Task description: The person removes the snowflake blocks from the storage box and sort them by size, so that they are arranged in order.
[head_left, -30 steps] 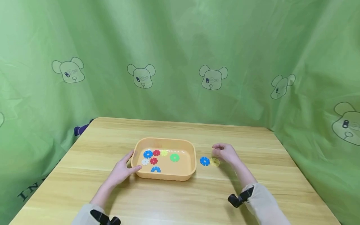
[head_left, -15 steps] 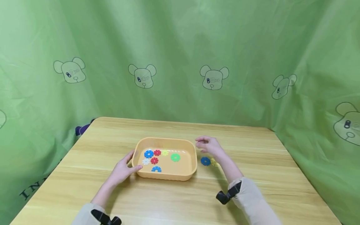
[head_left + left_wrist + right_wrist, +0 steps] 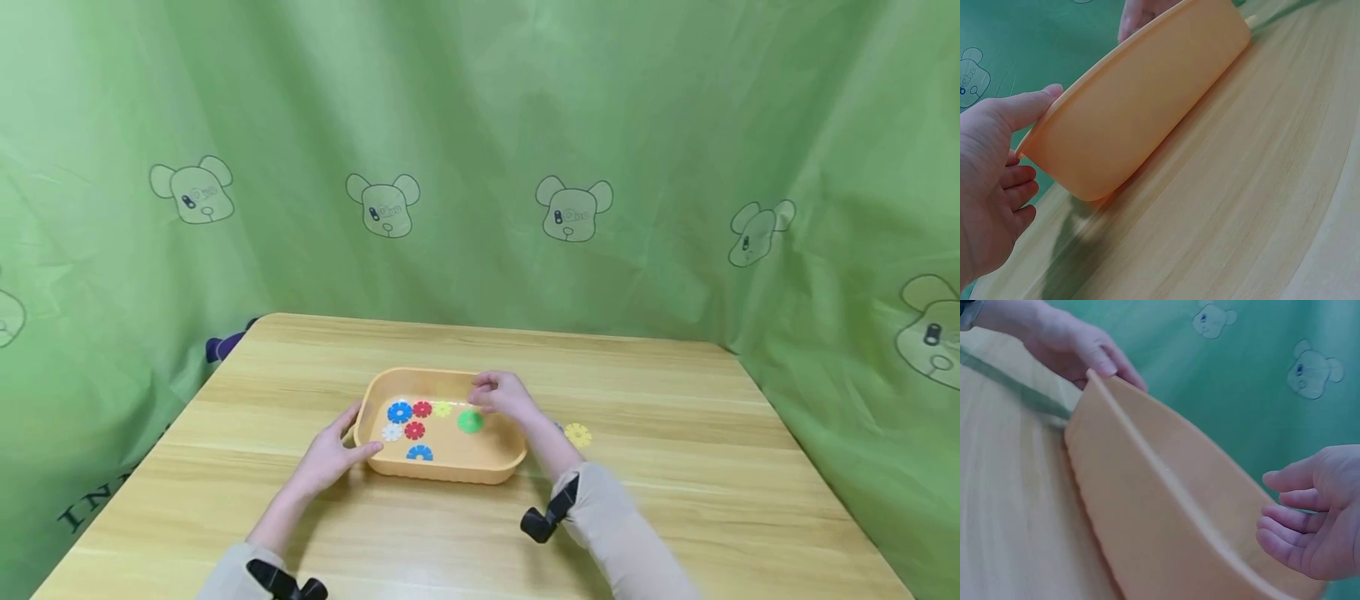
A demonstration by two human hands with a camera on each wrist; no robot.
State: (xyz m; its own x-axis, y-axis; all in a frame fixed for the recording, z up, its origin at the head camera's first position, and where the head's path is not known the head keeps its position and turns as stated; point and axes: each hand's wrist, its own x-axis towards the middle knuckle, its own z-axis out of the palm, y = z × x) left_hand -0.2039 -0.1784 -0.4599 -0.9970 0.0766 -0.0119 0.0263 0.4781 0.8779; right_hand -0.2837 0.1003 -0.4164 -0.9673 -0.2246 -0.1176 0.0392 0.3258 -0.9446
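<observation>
A shallow orange plastic tub (image 3: 450, 472) stands on the table. My left hand (image 3: 326, 458) grips its left end; in the left wrist view the thumb lies over the rim. My right hand (image 3: 506, 397) is above the tub's right part, fingers loosely bent; the right wrist view shows nothing between them. Several notched plastic snowflake discs lie in the tub: a green disc (image 3: 463, 422) nearest the right hand, a white disc (image 3: 387, 432), a yellow disc (image 3: 442, 409), and blue and red ones. Outside, right of the tub, lies another yellow disc (image 3: 573, 436); beside it a blue disc is mostly hidden behind the right forearm.
The wooden table (image 3: 675, 467) extends around the tub on all sides. A green curtain (image 3: 480, 275) with printed bear heads hangs behind and along both sides. Something purple (image 3: 223, 346) shows past the table's left back edge.
My right hand has moved left, from beside the loose yellow disc, past the tub's right rim, to above its inside. The left hand stays on the tub. The discs look unmoved.
</observation>
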